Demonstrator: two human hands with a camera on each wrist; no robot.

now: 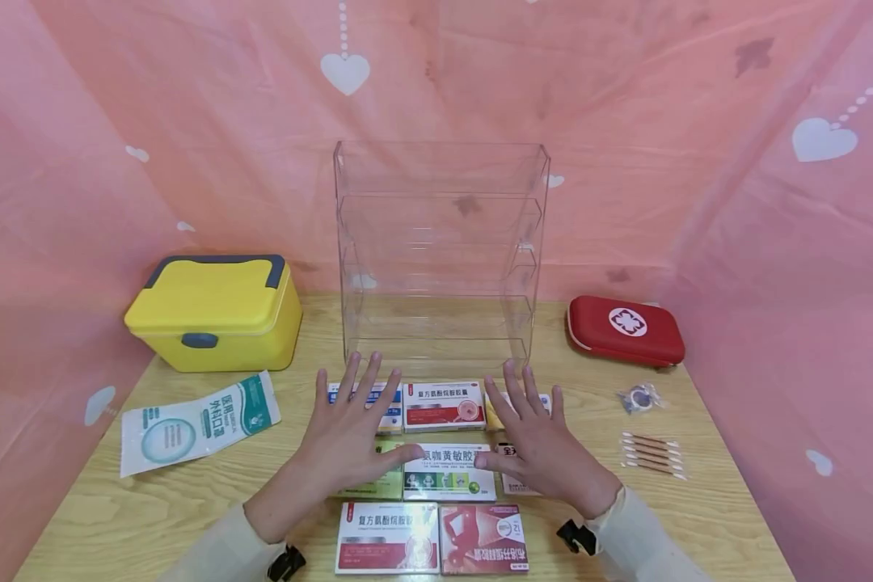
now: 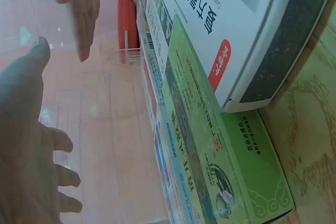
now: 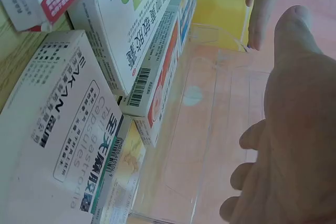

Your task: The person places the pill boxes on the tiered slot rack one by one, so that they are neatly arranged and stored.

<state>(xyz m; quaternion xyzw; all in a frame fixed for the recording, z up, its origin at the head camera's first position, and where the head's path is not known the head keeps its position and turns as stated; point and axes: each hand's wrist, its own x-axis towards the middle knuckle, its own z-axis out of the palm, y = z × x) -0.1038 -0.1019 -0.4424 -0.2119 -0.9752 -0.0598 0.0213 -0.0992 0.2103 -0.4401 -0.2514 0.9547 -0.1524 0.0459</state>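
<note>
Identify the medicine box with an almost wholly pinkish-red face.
The right-hand box in the head view's bottom row; the other red-marked boxes are largely white.

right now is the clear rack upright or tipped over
Upright: the clear rack stands on the tabletop behind the medicine boxes, its tiers rising one above another.

Glare on boxes (image 1: 387,540), hazy wrist views

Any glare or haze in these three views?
Head: bright glare on the near-left red-and-white cardboard box, lighting otherwise fairly even; left wrist: milky haze over the pink fabric backdrop, print on the green cardboard box readable; right wrist: also washed out, the white cardboard EAKAN box pale, its large lettering readable.
</note>
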